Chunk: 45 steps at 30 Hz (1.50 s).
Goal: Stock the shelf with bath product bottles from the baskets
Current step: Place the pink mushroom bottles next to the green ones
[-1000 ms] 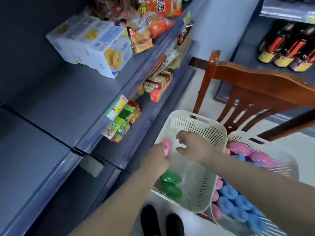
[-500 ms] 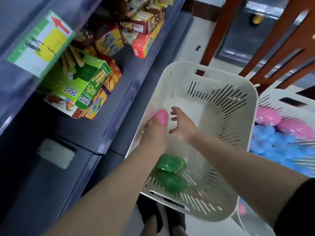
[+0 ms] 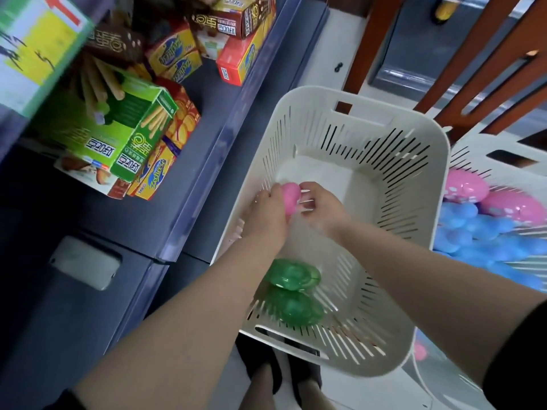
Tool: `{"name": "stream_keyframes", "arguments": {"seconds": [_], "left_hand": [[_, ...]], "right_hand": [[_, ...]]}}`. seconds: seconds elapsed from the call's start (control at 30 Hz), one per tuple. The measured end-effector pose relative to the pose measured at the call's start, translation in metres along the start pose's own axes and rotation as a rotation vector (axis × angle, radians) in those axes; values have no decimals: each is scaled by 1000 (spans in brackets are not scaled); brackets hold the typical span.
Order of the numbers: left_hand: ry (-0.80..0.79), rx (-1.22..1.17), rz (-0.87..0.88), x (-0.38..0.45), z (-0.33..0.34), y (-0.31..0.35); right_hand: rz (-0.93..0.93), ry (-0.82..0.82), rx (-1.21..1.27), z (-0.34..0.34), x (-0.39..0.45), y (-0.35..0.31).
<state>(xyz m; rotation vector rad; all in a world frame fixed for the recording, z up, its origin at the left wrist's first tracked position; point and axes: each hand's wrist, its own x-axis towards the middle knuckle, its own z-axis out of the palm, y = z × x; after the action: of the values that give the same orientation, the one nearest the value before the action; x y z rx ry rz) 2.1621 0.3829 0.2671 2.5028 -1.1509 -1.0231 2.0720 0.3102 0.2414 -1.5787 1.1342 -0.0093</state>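
Your right hand (image 3: 321, 210) has closed in since half a second ago: both hands now pinch the pink bottle (image 3: 291, 196), left hand (image 3: 266, 216) beside it, over the white basket (image 3: 414, 137)

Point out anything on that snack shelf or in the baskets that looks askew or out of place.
The green stick-snack box lies tilted on the other boxes, not upright, and the boxes under it are heaped at odd angles. In the near basket, two green bottles lie on their sides. Nothing looks spilled or damaged.
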Motion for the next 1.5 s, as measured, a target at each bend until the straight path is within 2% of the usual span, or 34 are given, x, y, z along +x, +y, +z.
{"name": "stream_keyframes", "arguments": {"seconds": [0.13, 0.3, 0.57, 0.77, 0.87, 1.1, 1.3, 1.5], "left_hand": [[68, -156, 107, -13, -29, 15], [58, -244, 213, -34, -90, 46], [102, -307, 414, -99, -241, 107], [53, -550, 534, -179, -360, 150], [57, -566, 578, -222, -407, 159], [228, -819, 571, -324, -475, 147], [407, -831, 579, -411, -516, 134], [615, -788, 572, -493, -538, 101]], "right_hand": [[-49, 35, 109, -29, -14, -18], [-89, 2, 205, -77, -41, -69], [-344, -92, 96, -147, -106, -205], [-540, -149, 170, -180, -176, -319], [-628, -181, 215, -187, -209, -367], [-828, -321, 166, -175, -284, -469], [-946, -536, 115, -154, -349, -525], [-1024, -652, 166, -108, -406, -567]]}}
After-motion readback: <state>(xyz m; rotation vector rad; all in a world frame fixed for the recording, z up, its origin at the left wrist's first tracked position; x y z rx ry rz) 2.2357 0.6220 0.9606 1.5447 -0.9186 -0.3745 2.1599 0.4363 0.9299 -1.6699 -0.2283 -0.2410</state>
